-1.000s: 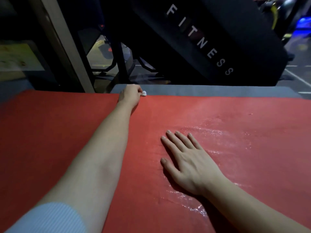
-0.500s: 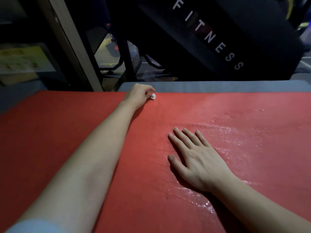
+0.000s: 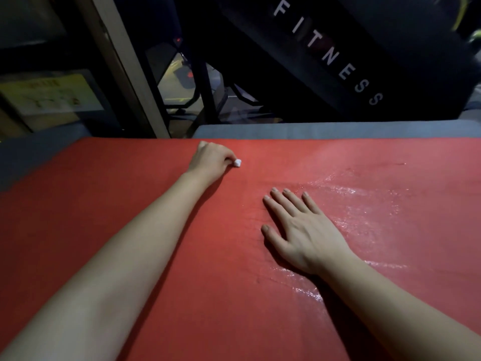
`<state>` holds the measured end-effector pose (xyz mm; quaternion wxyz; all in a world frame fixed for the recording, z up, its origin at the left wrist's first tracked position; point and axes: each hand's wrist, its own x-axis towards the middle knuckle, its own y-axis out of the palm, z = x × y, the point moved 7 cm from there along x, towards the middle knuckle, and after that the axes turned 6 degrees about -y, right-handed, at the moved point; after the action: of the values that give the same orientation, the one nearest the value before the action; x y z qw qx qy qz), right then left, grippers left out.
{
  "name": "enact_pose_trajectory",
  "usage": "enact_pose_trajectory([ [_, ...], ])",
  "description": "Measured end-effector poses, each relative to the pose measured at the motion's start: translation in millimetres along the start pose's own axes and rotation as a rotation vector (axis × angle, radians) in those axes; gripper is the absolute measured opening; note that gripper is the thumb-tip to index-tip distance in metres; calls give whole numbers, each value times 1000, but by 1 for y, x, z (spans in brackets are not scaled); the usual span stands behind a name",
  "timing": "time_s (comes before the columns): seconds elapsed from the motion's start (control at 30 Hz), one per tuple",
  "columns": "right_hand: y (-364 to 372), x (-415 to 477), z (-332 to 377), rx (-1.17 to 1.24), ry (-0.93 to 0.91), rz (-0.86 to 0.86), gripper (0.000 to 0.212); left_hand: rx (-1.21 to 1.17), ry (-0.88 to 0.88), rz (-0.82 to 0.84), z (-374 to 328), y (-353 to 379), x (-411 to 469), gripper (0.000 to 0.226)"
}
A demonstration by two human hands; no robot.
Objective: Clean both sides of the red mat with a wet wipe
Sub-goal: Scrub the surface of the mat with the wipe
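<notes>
Red mat [image 3: 130,204]: runs off the left, right and bottom edges, so its full extent is unknown. Underside hidden.
Wet wipe [image 3: 237,162]: only a small white wad shows past the left hand [image 3: 210,160]; the rest is buried in the grip. Too small to read folds or dirt. Tips of the fingers [image 3: 228,158] are tucked under, out of sight.
Right hand [image 3: 304,230]: palm covers the mat beneath it.
Both forearms are cut by the bottom edge.
Grey pad [image 3: 312,130]: a strip only, the rest lies under the mat.
Yellow poster [image 3: 49,95]: blurred, print unreadable.
Black panel [image 3: 377,35] lettered FITNESS: cut at the top and right.
</notes>
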<state>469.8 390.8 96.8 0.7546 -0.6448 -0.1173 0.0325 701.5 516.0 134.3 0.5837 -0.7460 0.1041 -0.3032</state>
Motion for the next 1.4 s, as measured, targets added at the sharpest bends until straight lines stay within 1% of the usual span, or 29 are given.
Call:
enact_pose_trajectory([
  [0.07, 0, 0, 0, 2, -1, -7, 72, -14, -58, -8, -7, 1, 8, 17],
  [0.17, 1, -1, -2, 1, 2, -5, 72, -109, -165, 8, -9, 0, 3, 16],
  [0.3, 1, 0, -2, -2, 1, 6, 73, -126, -165, 73, 0, -10, -36, 16],
  [0.43, 2, 0, -2, -10, 10, 1, 75, -148, -142, 72, 7, -23, -86, 16],
  [0.53, 3, 0, -2, -13, 13, -4, 77, -110, -156, 87, 1, -23, -76, 12],
  [0.6, 3, 0, -3, -17, 18, 1, 77, -82, -157, 84, -6, -22, -62, 14],
  [0.7, 3, 0, -3, -14, 19, 4, 78, -130, -191, 79, -9, -21, -58, 19],
  [0.8, 3, 0, -4, 5, 24, 9, 80, -184, -225, 85, -8, -27, -89, 14],
  [0.87, 3, 0, -4, -3, 22, 21, 77, -218, -241, 73, -4, -37, -124, 11],
  [0.93, 3, 1, -3, -8, 26, 27, 71, -213, -249, 91, -3, -50, -158, 13],
  [1.0, 1, 1, -2, -12, 46, 25, 67, -146, -255, 120, -7, -56, -177, 15],
  [1.1, -9, -16, 7, -33, 128, -14, 60, -49, -275, 137, -21, -61, -179, 12],
  [1.17, -15, -38, 24, 22, 168, -22, 59, -8, -282, 133, -27, -62, -171, 12],
  [1.27, -12, -83, 46, 173, 211, 73, 65, -28, -291, 140, -30, -61, -163, 15],
  [1.33, -7, -105, 57, 144, 198, 116, 71, -80, -310, 125, -29, -65, -171, 18],
  [1.4, -5, -114, 61, 78, 196, 67, 73, -130, -299, 125, -32, -71, -189, 19],
])
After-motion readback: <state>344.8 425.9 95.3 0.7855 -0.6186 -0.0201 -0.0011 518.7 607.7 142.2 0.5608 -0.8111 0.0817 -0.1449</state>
